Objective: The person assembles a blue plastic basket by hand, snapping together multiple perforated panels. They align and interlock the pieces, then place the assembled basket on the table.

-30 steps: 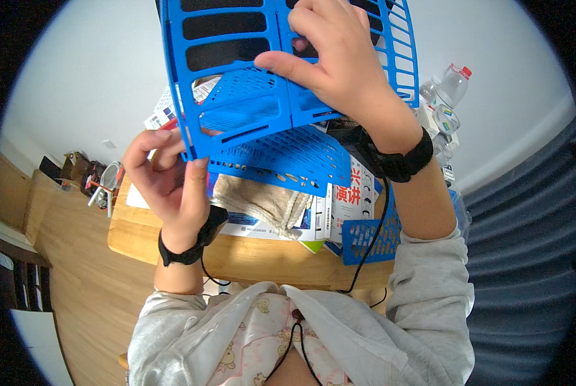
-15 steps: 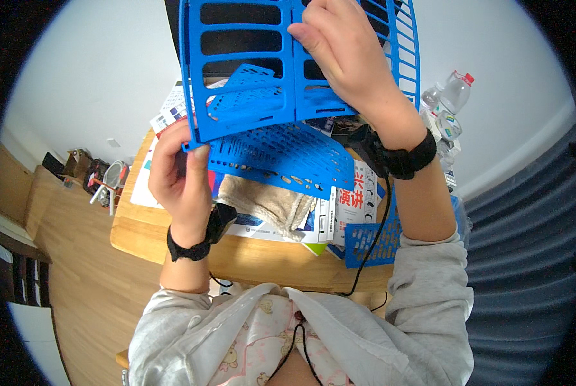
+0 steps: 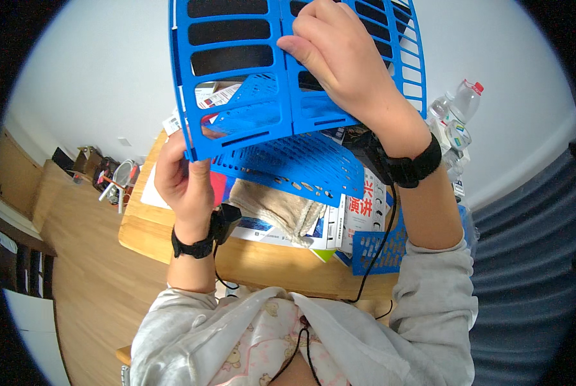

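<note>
Above one wooden table [image 3: 172, 241], two hands [image 3: 184, 180] [image 3: 339, 61] grip one blue basket [image 3: 249, 83].

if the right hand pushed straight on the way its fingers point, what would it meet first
The right hand already lies with its fingers on the slotted blue plastic panel, so it would press into that panel at once. What lies behind the panel is hidden.

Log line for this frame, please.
left hand: grips blue slatted panel lower corner | right hand: holds panel's front | below: wooden table, books
</note>
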Demonstrator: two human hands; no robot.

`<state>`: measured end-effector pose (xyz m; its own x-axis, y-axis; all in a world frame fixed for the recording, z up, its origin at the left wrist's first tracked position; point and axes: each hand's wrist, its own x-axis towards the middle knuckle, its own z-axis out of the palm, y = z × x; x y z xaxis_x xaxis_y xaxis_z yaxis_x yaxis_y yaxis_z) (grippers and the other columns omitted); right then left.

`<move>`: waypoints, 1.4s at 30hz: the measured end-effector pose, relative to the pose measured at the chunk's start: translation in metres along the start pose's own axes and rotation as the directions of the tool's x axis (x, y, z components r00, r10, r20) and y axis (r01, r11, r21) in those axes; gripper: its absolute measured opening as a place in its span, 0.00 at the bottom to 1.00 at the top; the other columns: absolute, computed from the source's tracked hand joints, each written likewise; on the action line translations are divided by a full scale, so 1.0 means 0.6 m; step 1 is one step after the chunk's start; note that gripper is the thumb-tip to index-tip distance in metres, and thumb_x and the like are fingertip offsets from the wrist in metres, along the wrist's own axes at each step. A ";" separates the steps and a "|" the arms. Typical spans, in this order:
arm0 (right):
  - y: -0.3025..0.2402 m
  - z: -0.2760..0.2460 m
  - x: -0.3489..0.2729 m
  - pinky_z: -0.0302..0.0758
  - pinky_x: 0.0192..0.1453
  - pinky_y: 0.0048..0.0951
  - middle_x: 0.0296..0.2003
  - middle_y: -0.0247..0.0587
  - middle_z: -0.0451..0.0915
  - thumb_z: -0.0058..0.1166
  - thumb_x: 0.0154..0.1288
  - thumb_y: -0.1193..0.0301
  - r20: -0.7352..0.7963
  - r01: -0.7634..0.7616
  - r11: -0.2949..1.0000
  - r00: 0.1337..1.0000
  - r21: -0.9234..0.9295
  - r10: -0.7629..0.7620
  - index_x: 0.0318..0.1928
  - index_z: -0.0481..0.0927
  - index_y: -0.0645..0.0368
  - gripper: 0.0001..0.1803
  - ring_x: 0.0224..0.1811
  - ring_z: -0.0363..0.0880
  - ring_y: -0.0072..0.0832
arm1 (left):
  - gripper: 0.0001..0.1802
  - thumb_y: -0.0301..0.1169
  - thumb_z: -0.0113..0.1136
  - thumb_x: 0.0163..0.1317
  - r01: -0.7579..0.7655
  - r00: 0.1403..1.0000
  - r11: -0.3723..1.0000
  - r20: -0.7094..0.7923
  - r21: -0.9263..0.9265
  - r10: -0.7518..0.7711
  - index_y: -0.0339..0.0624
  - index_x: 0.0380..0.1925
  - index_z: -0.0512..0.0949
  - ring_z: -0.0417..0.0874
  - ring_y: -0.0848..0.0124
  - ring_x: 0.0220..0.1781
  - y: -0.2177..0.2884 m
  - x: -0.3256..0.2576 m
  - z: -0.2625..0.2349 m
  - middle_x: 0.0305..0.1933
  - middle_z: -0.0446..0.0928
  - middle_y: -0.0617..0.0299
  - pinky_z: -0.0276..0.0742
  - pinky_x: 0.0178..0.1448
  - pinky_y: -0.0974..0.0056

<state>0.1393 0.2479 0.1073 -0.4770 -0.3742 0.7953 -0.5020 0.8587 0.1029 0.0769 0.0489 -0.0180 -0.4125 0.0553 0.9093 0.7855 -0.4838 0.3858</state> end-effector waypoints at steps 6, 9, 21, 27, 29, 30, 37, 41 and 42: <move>-0.005 0.002 0.005 0.58 0.35 0.29 0.27 0.41 0.62 0.46 0.63 0.66 -0.030 0.026 0.998 0.999 -0.058 -0.028 0.26 0.68 0.62 0.13 0.30 0.59 0.31 | 0.09 0.28 0.53 0.61 0.028 0.999 0.999 -0.025 0.015 -0.028 0.35 0.39 0.72 0.74 0.74 0.39 0.004 0.001 -0.002 0.41 0.76 0.56 0.69 0.44 0.72; -0.006 0.002 0.005 0.58 0.35 0.28 0.27 0.41 0.62 0.46 0.63 0.66 -0.030 0.018 0.999 0.999 -0.048 -0.020 0.26 0.68 0.62 0.13 0.30 0.59 0.31 | 0.09 0.28 0.54 0.61 0.036 0.998 0.999 -0.043 0.013 -0.035 0.35 0.39 0.72 0.74 0.74 0.38 0.004 -0.001 -0.002 0.40 0.76 0.56 0.69 0.44 0.72; -0.005 0.007 0.008 0.58 0.35 0.28 0.27 0.40 0.62 0.45 0.63 0.66 0.008 0.021 1.000 1.000 -0.023 -0.021 0.26 0.68 0.62 0.13 0.30 0.59 0.30 | 0.09 0.29 0.55 0.60 0.054 0.995 0.998 -0.083 -0.011 -0.055 0.35 0.38 0.73 0.72 0.78 0.35 0.004 -0.003 -0.003 0.38 0.75 0.60 0.67 0.41 0.74; -0.002 0.008 0.008 0.58 0.35 0.28 0.27 0.41 0.62 0.44 0.64 0.65 -0.012 0.045 0.998 0.999 -0.037 -0.045 0.26 0.68 0.62 0.14 0.30 0.59 0.30 | 0.09 0.29 0.55 0.60 0.046 0.995 0.999 -0.084 -0.020 -0.047 0.36 0.38 0.72 0.72 0.78 0.34 0.004 -0.004 -0.002 0.38 0.74 0.60 0.67 0.40 0.75; -0.001 0.008 0.010 0.58 0.35 0.28 0.27 0.41 0.62 0.45 0.64 0.65 -0.023 0.067 0.997 0.997 -0.037 -0.068 0.26 0.68 0.62 0.14 0.30 0.59 0.31 | 0.09 0.29 0.55 0.60 0.053 0.995 0.998 -0.084 -0.029 -0.055 0.36 0.37 0.72 0.72 0.78 0.35 0.004 -0.004 -0.002 0.38 0.74 0.60 0.67 0.40 0.75; -0.001 0.008 0.010 0.59 0.35 0.28 0.27 0.41 0.62 0.45 0.64 0.65 -0.028 0.078 0.996 0.996 -0.036 -0.079 0.25 0.68 0.62 0.14 0.30 0.59 0.31 | 0.09 0.29 0.55 0.60 0.056 0.995 0.998 -0.078 -0.026 -0.058 0.36 0.38 0.72 0.72 0.78 0.35 0.005 -0.004 -0.002 0.39 0.74 0.60 0.68 0.40 0.75; -0.003 0.009 0.017 0.59 0.35 0.28 0.27 0.41 0.62 0.46 0.62 0.66 -0.015 0.068 0.996 0.998 -0.062 -0.069 0.25 0.68 0.62 0.13 0.30 0.60 0.31 | 0.07 0.29 0.50 0.63 0.081 0.996 0.997 -0.027 0.006 -0.081 0.39 0.38 0.70 0.76 0.69 0.43 0.005 -0.002 -0.010 0.42 0.76 0.52 0.71 0.50 0.65; -0.004 0.007 0.018 0.59 0.35 0.28 0.27 0.40 0.62 0.46 0.62 0.66 -0.010 0.066 0.994 0.998 -0.092 -0.068 0.25 0.68 0.61 0.13 0.29 0.60 0.31 | 0.08 0.27 0.55 0.59 0.077 0.994 0.995 -0.073 -0.057 -0.081 0.37 0.38 0.72 0.73 0.77 0.37 0.004 -0.002 -0.003 0.40 0.75 0.60 0.68 0.42 0.74; -0.004 0.006 0.018 0.59 0.35 0.28 0.27 0.40 0.62 0.46 0.62 0.66 -0.007 0.062 0.992 0.998 -0.106 -0.063 0.25 0.68 0.61 0.13 0.29 0.60 0.31 | 0.08 0.27 0.56 0.59 0.079 0.994 0.995 -0.077 -0.060 -0.084 0.37 0.38 0.72 0.73 0.77 0.37 0.005 -0.002 -0.001 0.40 0.75 0.60 0.68 0.42 0.74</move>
<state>0.1329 0.2402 0.1137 -0.4393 -0.4248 0.7916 -0.4509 0.8664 0.2147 0.0793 0.0467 -0.0180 -0.5112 0.0286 0.8590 0.7209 -0.5298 0.4467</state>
